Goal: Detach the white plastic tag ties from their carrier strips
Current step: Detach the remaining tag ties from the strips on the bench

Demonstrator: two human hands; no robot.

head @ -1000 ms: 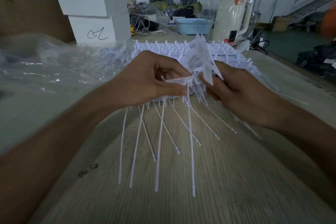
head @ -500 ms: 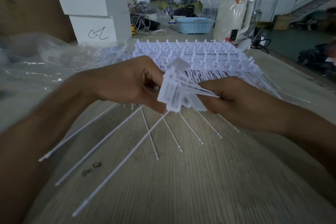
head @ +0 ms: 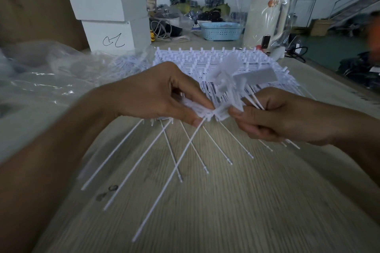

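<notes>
My left hand (head: 164, 96) pinches a white carrier strip (head: 197, 109) above the wooden table; several long tie tails (head: 156, 166) hang from it toward me. My right hand (head: 283, 117) grips a bundle of white tag ties (head: 232, 88), their flat tag heads blurred and fanned up between the two hands. Thumb tips of both hands nearly meet at the strip. Behind the hands lies a flat stack of undivided tie strips (head: 216, 61).
Crumpled clear plastic bags (head: 47, 76) lie at the left, with loose ties (head: 127, 61) near them. Two stacked white boxes (head: 111, 14) stand behind. A blue basket (head: 221, 31) and a wrapped white cylinder (head: 265, 20) are at the back. The table edge (head: 329, 80) runs along the right.
The tag heads in my right hand have swung from down-left to upward. The hanging tails have shifted back toward the middle. Both hands stay close together on the strip.
</notes>
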